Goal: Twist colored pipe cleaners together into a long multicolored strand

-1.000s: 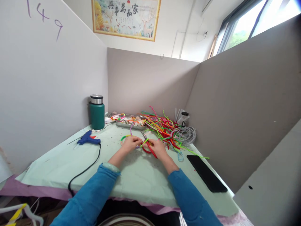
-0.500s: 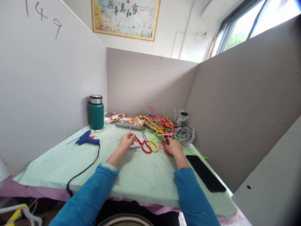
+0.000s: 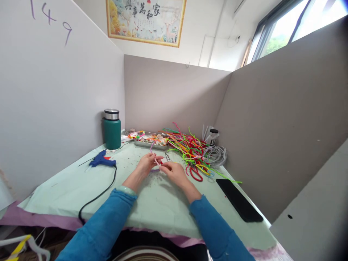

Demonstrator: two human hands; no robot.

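My left hand [image 3: 147,164] and my right hand [image 3: 174,172] meet at the middle of the pale green table [image 3: 152,203]. The left fingers pinch a thin pink-purple pipe cleaner [image 3: 155,160] that rises toward the tray. The right fingers curl closed at the lower end of that pipe cleaner, over the red-handled scissors [image 3: 166,159], which they mostly hide. A tangled heap of coloured pipe cleaners [image 3: 190,150] lies just right of my hands.
A blue glue gun [image 3: 101,160] with a black cord [image 3: 95,197] lies at the left. A green flask [image 3: 111,129] stands at the back left, a metal tray [image 3: 150,140] of small pieces behind my hands. Grey coiled wire [image 3: 216,155] and a black phone [image 3: 239,200] sit right.
My right hand came back left from the pipe-cleaner heap to join my left hand. The green and red loop held a second ago is gone from my hands.
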